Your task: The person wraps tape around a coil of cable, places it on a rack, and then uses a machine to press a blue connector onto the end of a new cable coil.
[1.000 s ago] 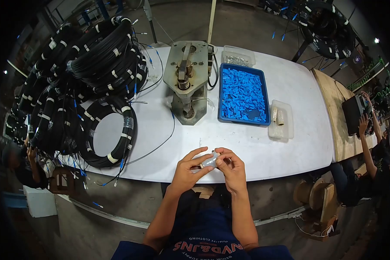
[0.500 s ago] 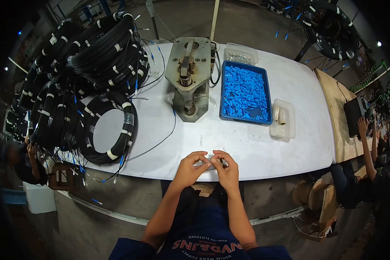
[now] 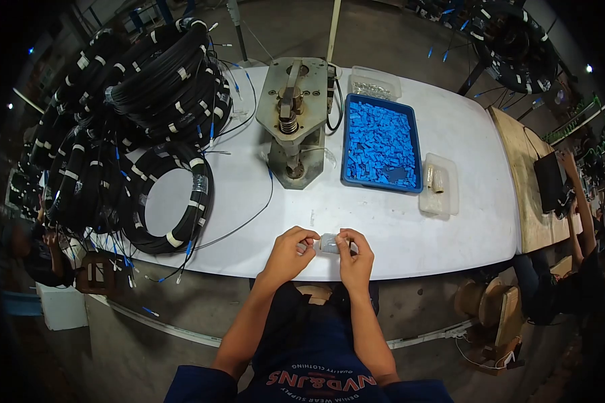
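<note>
A: Since the frame before, the hands drew slightly apart; a small pale, glossy piece (image 3: 329,244) showed between them.

B: Fingers?

A: Left hand (image 3: 290,252) and right hand (image 3: 353,256) pinched its ends above the white table's (image 3: 450,121) near edge.

B: Containers?

A: Blue tray (image 3: 381,183) heaped with blue clips; clear tub (image 3: 439,184) held two small spools.

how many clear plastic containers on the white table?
2. One clear container sits behind the blue tray, at the far edge of the white table. The other clear container lies right of the tray. More may be hidden.
</note>
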The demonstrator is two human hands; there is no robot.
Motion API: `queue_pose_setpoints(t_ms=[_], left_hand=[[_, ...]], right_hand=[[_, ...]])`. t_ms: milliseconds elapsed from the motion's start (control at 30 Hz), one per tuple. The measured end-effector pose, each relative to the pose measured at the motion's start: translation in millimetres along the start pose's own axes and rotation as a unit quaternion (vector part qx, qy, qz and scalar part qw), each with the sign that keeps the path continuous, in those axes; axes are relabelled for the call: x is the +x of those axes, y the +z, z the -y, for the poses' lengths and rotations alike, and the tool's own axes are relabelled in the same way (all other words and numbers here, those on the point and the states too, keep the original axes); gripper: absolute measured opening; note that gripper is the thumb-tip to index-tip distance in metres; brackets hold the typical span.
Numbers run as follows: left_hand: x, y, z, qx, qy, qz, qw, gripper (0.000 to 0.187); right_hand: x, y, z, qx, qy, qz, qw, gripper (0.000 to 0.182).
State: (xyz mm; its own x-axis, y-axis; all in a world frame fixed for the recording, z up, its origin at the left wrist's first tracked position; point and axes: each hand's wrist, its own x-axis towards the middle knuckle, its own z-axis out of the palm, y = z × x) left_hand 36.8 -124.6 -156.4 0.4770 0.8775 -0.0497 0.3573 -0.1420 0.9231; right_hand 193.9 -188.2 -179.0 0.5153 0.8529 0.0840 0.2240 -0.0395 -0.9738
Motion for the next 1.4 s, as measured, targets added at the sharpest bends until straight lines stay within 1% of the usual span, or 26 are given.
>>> queue_pose_setpoints(t_ms=[33,133,200,267,300,367,500,567,633,667,733,900,967,1033,1100,1167,1267,1300,1333,1367,1400], left_hand=[[-1,1,-1,-0.008,-0.008,-0.008,1.0,0.028],[-3,5,-12,-0.022,-0.008,-0.021,1.0,0.028],[-2,7,-13,-0.03,0.001,-0.027,0.999,0.028],[-2,11,-7,0.02,0.02,-0.047,0.999,0.028],[-2,12,-6,0.02,0.021,-0.046,0.999,0.028],[-2,14,-5,-0.014,0.028,-0.063,0.998,0.026],[-6,15,-18,-0.029,0.014,-0.071,0.997,0.022],[-6,20,-20,-0.006,0.049,-0.118,0.992,0.02],[-6,24,-16,-0.013,0.039,-0.133,0.99,0.019],[-6,25,-14,-0.02,0.03,-0.147,0.989,0.018],[-7,24,-16,-0.042,0.019,-0.144,0.988,0.015],[-6,17,0,-0.1,-0.014,-0.118,0.988,0.012],[-4,16,11,-0.187,-0.075,-0.12,0.972,0.014],[-3,12,-2,-0.19,-0.077,-0.114,0.972,0.016],[-4,10,-17,-0.193,-0.078,-0.106,0.972,0.018],[-6,12,-26,-0.051,0.014,-0.092,0.994,0.018],[-7,15,-23,-0.043,-0.009,-0.1,0.994,0.014],[-6,16,-20,-0.044,-0.009,-0.099,0.994,0.014],[-5,15,-17,-0.082,-0.014,-0.089,0.993,0.012],[-5,13,-15,-0.12,-0.02,-0.08,0.989,0.01],[-4,9,-15,-0.12,-0.021,-0.081,0.989,0.01]], right_hand=[[1,-2,0,0.03,0.035,-0.005,0.999,0.016],[4,-4,3,0.064,0.037,0.009,0.997,0.017],[3,-3,4,0.058,0.032,0.011,0.998,0.016],[2,-1,6,0.051,0.027,0.011,0.998,0.015],[2,0,8,0.042,0.027,0.002,0.999,0.014],[2,0,11,0.032,0.026,-0.009,0.999,0.012],[2,2,17,0.028,0.024,-0.02,0.999,0.011],[3,3,15,0.026,0.024,-0.021,0.999,0.011],[3,4,10,-0.003,-0.039,-0.017,0.999,0.014],[3,4,8,-0.003,-0.04,-0.018,0.999,0.014],[3,3,9,-0.008,-0.054,-0.021,0.998,0.014],[3,1,7,0.002,-0.044,-0.023,0.999,0.015],[3,1,7,0.009,-0.041,-0.023,0.999,0.015],[2,1,10,0.023,-0.008,-0.019,1.0,0.015],[2,0,11,0.016,-0.016,-0.018,1.0,0.014],[3,2,12,0.01,-0.024,-0.015,1.0,0.014],[3,2,13,0.013,-0.029,-0.019,0.999,0.012],[4,1,13,-0.002,-0.049,-0.017,0.999,0.012],[4,0,13,-0.016,-0.068,-0.014,0.997,0.011],[5,-2,13,-0.017,-0.068,-0.014,0.997,0.011],[6,-4,12,-0.017,-0.062,0.005,0.998,0.012]])
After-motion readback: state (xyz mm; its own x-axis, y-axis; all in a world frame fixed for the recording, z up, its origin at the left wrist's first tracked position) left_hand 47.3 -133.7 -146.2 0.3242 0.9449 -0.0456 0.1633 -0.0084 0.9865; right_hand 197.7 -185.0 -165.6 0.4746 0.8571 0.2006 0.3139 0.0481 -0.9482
